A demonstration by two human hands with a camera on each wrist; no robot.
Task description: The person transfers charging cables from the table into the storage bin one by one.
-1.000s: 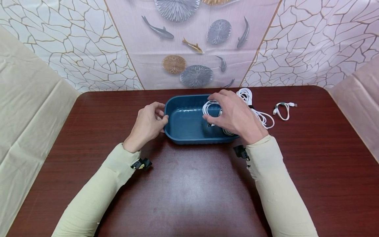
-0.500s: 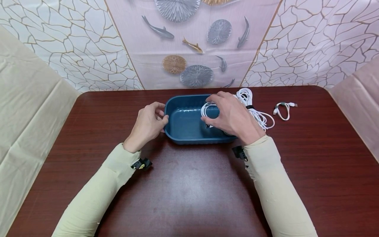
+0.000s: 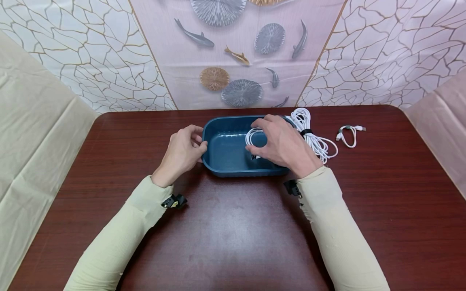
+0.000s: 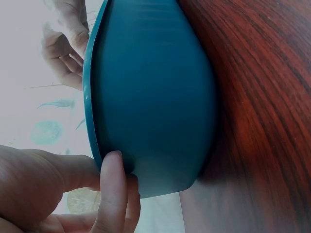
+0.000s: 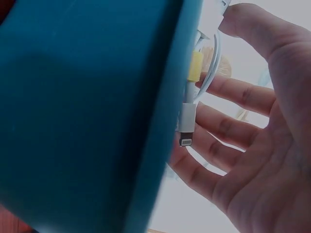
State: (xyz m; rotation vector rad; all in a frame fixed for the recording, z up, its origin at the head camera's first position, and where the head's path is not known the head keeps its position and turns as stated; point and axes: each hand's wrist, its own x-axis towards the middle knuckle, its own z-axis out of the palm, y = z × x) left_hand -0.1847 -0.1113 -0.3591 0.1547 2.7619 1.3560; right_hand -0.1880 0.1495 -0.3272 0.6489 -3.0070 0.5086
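Observation:
A dark blue oblong bin (image 3: 229, 155) stands on the table, its outer wall filling much of the left wrist view. My left hand (image 3: 181, 150) pinches its left rim between thumb and fingers. Over the bin's right half, my right hand (image 3: 285, 142) holds a coiled white charging cable (image 3: 248, 138) between spread thumb and fingers. In the right wrist view, the coil shows a white plug with a metal tip (image 5: 186, 140), a yellow sleeve (image 5: 195, 66) and a USB plug (image 5: 214, 17) by the thumb. The hand hides most of the coil in the head view.
A larger bundle of white cable (image 3: 316, 142) with a black strap lies against the bin's right end. Farther right is a short white cable (image 3: 352, 136) with USB ends. A patterned cloth (image 3: 240, 52) hangs behind the table's far edge.
My right hand has shifted slightly left with the coiled cable, uncovering more of the strapped bundle behind it. My left hand and the bin have stayed put.

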